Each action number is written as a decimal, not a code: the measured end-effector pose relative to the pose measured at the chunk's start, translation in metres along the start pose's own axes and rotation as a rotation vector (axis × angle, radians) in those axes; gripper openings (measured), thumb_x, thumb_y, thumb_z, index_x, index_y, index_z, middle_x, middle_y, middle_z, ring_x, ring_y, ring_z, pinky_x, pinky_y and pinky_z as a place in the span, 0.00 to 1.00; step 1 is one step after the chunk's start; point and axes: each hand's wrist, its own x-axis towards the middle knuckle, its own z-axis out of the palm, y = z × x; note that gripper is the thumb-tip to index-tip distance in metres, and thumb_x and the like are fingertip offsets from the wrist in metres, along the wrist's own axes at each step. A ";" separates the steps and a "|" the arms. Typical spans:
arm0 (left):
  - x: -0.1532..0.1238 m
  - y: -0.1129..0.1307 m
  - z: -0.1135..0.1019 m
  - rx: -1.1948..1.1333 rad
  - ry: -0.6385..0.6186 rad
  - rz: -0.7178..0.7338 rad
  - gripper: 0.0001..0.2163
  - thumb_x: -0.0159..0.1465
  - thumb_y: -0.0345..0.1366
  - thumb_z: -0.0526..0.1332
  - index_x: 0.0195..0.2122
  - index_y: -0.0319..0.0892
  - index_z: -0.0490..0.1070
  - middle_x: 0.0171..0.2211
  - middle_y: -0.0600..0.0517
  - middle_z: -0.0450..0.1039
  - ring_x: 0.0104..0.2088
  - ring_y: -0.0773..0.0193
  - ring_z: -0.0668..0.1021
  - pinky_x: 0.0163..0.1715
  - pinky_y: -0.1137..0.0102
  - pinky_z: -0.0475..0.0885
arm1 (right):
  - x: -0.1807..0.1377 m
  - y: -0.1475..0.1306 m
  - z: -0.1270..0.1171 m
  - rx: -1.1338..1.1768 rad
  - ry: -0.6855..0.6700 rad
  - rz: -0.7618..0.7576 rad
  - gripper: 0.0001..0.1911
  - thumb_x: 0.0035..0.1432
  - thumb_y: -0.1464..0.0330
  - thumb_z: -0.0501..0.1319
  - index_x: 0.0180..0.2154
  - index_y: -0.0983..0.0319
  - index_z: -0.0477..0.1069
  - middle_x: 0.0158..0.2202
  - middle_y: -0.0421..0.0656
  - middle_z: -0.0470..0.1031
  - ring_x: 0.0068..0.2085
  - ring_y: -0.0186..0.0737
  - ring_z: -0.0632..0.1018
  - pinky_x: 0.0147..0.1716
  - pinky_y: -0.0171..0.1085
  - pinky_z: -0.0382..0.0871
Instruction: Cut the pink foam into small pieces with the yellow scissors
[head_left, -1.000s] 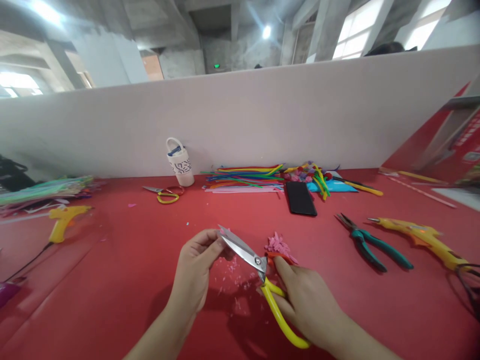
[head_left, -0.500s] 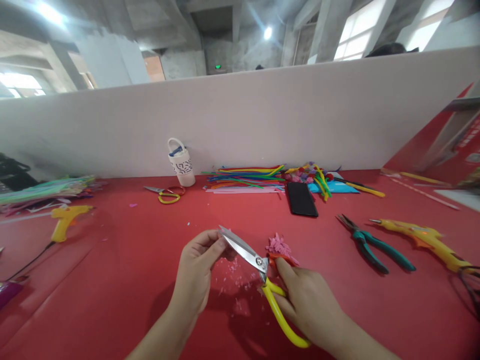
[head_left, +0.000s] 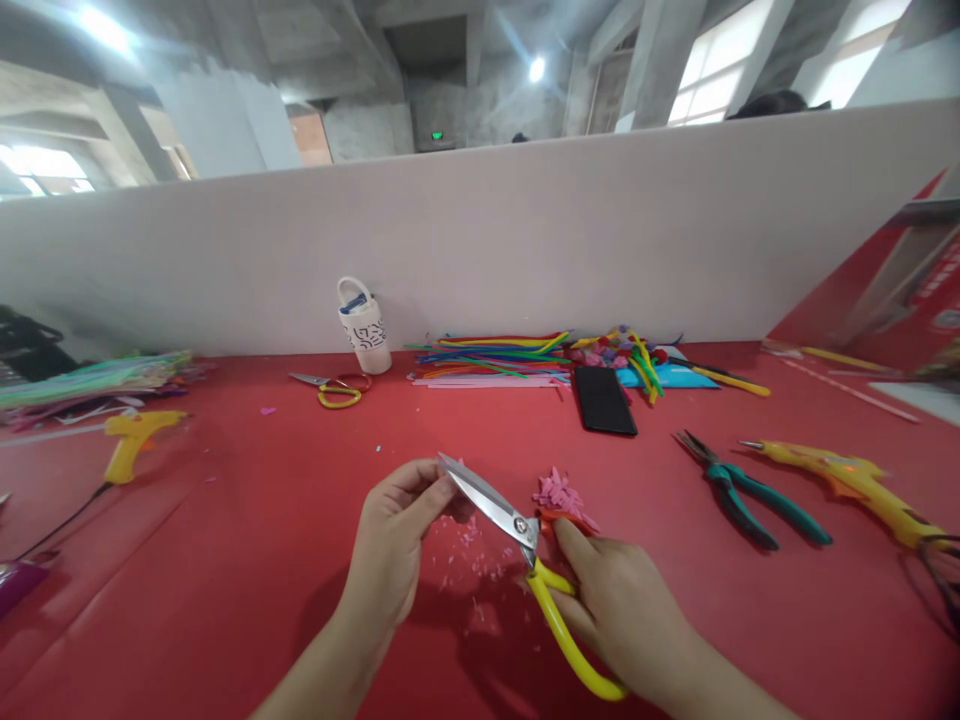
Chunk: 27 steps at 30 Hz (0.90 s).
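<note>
Bottle [head_left: 367, 345]: white with dark dashes and a carrying loop, upright at the far edge of the red surface [head_left: 247, 600], near the white partition [head_left: 480, 240].
Small scissors [head_left: 340, 396]: yellow and red handles, lying near the far edge, just in front of the bottle.
Coloured stems [head_left: 480, 355]: spread lengthwise along the middle of the far edge.
Phone [head_left: 606, 402]: black, flat, just in front of a blue packet [head_left: 686, 376] at the far edge.
Pliers [head_left: 718, 472]: green handles, toward the right edge.
Glue guns: one yellow [head_left: 847, 475] beside the pliers near the right edge; another [head_left: 129, 445] near the left edge, cord trailing nearer.
In the way: blades across the left fingertips, hiding most of the pink piece [head_left: 460, 462].
Large scissors [head_left: 487, 500]: silver blades nearly together, one handle yellow, one red; held over the middle of the surface, toward the near edge.
Right hand [head_left: 607, 590]: grasping the large scissors by the handles.
Left hand [head_left: 397, 530]: thumb and fingers pinched on the pink piece at the blade tips.
Pink heap [head_left: 559, 492]: short, narrow bits, just beyond the right hand.
Pink scraps [head_left: 474, 575]: scattered below the blades.
Writing: pale characters on the red panel [head_left: 930, 290] past the right edge, too blurred to read.
</note>
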 end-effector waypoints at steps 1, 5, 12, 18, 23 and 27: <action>0.000 0.000 0.000 0.002 0.000 -0.001 0.03 0.52 0.31 0.60 0.25 0.38 0.71 0.21 0.54 0.70 0.22 0.70 0.70 0.26 0.75 0.66 | 0.000 0.000 0.000 0.001 -0.003 0.005 0.10 0.52 0.60 0.52 0.27 0.59 0.56 0.17 0.38 0.68 0.18 0.38 0.69 0.16 0.33 0.47; 0.000 0.001 -0.001 0.000 -0.002 -0.005 0.03 0.52 0.31 0.59 0.26 0.38 0.71 0.20 0.54 0.70 0.22 0.70 0.70 0.26 0.75 0.66 | 0.000 0.001 0.000 0.002 0.002 0.028 0.12 0.51 0.59 0.53 0.26 0.59 0.56 0.15 0.38 0.66 0.16 0.38 0.68 0.16 0.33 0.45; 0.000 -0.004 0.002 -0.043 -0.103 -0.122 0.03 0.52 0.31 0.59 0.25 0.37 0.68 0.21 0.53 0.70 0.22 0.70 0.71 0.26 0.74 0.66 | 0.006 -0.003 -0.005 0.520 -0.060 0.210 0.12 0.51 0.61 0.52 0.22 0.59 0.53 0.15 0.33 0.58 0.17 0.31 0.60 0.16 0.31 0.49; -0.010 -0.023 0.015 -0.136 -0.349 -0.411 0.03 0.53 0.30 0.58 0.26 0.35 0.68 0.22 0.50 0.70 0.21 0.69 0.72 0.25 0.73 0.66 | 0.008 -0.007 -0.008 1.213 -0.086 0.459 0.09 0.49 0.62 0.53 0.28 0.61 0.59 0.16 0.32 0.58 0.14 0.26 0.58 0.12 0.27 0.52; -0.016 -0.032 0.021 -0.072 -0.477 -0.539 0.04 0.52 0.31 0.58 0.26 0.34 0.68 0.22 0.49 0.71 0.20 0.69 0.72 0.22 0.74 0.66 | 0.007 -0.004 -0.006 1.376 -0.192 0.542 0.15 0.46 0.57 0.55 0.30 0.62 0.61 0.10 0.31 0.59 0.09 0.24 0.56 0.07 0.25 0.48; -0.017 -0.034 0.019 -0.047 -0.526 -0.551 0.03 0.52 0.29 0.58 0.24 0.34 0.68 0.21 0.50 0.70 0.19 0.69 0.72 0.22 0.73 0.66 | 0.009 -0.004 -0.007 1.460 -0.226 0.534 0.14 0.44 0.57 0.56 0.26 0.62 0.60 0.09 0.30 0.59 0.09 0.24 0.56 0.06 0.24 0.48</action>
